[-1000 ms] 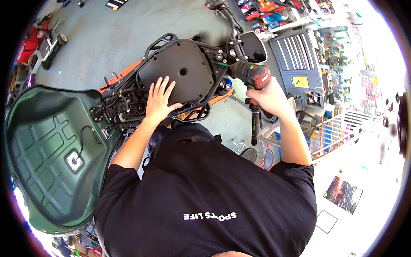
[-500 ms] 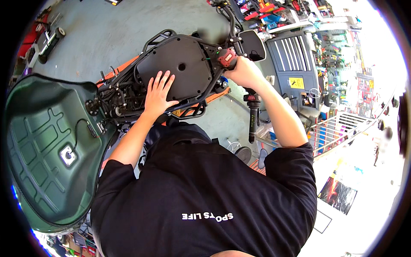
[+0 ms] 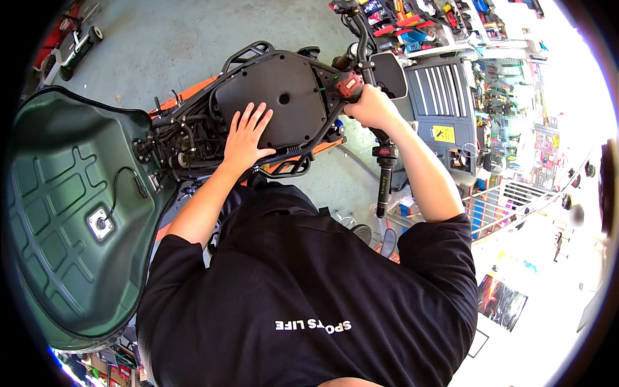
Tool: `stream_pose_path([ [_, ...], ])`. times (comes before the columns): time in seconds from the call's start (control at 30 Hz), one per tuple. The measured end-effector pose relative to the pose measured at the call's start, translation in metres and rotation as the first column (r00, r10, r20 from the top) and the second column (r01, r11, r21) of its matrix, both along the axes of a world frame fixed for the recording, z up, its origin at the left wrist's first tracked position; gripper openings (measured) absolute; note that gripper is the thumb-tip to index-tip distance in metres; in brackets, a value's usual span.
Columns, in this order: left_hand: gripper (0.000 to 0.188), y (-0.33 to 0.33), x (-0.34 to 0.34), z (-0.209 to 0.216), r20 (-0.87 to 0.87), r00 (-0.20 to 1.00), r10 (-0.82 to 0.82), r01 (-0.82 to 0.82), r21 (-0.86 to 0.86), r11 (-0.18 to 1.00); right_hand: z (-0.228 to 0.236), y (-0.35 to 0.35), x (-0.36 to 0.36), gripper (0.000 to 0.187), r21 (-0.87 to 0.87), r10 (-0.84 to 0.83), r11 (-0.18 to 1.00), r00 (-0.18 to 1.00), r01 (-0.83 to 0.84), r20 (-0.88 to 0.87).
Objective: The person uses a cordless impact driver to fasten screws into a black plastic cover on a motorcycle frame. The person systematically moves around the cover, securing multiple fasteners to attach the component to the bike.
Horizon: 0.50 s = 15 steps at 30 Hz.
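Note:
A black cover panel (image 3: 271,80) with a round hole in its middle lies on top of a motorbike frame (image 3: 187,132). My left hand (image 3: 245,138) rests flat on the panel's near-left part, fingers spread. Past the panel's right edge, my right hand (image 3: 374,108) is closed round a red-and-black cordless power tool (image 3: 349,85). The tool's working end is hidden, and which kind it is does not show. Close to that hand are the handlebar's black grip (image 3: 384,187) and a mirror (image 3: 391,76).
At the left a green moulded shell (image 3: 61,219) with a cable and metal plate inside stands tipped open. An orange stand (image 3: 193,90) shows under the bike. A grey drawer cabinet (image 3: 438,90) and tool-covered shelves are at the right, with a metal rack (image 3: 509,200) nearer.
The bike, both hands and the power tool appear slightly further right in the picture as the view shifts. My left hand stays flat on the panel; my right keeps its hold.

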State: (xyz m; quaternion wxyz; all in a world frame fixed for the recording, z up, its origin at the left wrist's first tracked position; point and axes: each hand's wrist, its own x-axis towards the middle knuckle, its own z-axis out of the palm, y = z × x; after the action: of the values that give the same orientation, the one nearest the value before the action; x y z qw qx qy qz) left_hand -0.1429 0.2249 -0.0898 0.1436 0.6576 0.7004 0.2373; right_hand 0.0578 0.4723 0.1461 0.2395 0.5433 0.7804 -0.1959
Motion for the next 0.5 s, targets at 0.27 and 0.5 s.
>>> stream_pose_path([
  [0.27,0.128,0.000,-0.001,-0.002,-0.008,1.000,-0.004,0.004,0.020,1.000,0.002,0.008,0.007,0.038,-0.057,-0.051,0.997,0.996,0.047,-0.074],
  [0.5,0.129,0.002,0.001,-0.001,-0.005,1.000,-0.010,0.010,-0.008,1.000,0.010,0.024,0.007,0.033,-0.060,0.045,0.997,0.998,-0.047,-0.034],
])
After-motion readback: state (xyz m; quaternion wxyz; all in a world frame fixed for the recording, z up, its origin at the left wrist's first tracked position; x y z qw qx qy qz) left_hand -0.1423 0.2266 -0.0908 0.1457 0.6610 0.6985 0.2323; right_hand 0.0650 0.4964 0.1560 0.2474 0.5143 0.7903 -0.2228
